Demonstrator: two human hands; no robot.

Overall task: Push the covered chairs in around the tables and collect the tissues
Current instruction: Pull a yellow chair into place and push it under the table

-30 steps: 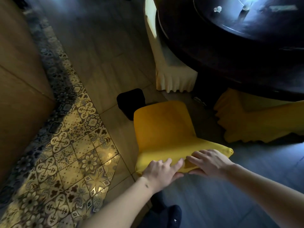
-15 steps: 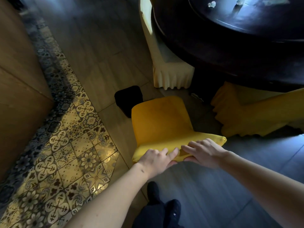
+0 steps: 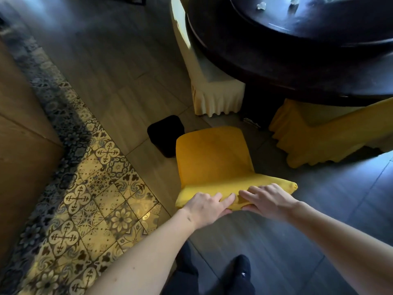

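A yellow covered chair (image 3: 214, 158) stands at the picture's centre, well clear of the dark round table (image 3: 297, 60) at one o'clock, so it is not yet pushed in. Crumpled tissues (image 3: 261, 5) lie uncollected on the tabletop. A cream covered chair (image 3: 212, 90) sits tucked against the table. The left hand (image 3: 205, 206) and right hand (image 3: 266, 200) both grip the chair's top edge, fingers curled over it, side by side.
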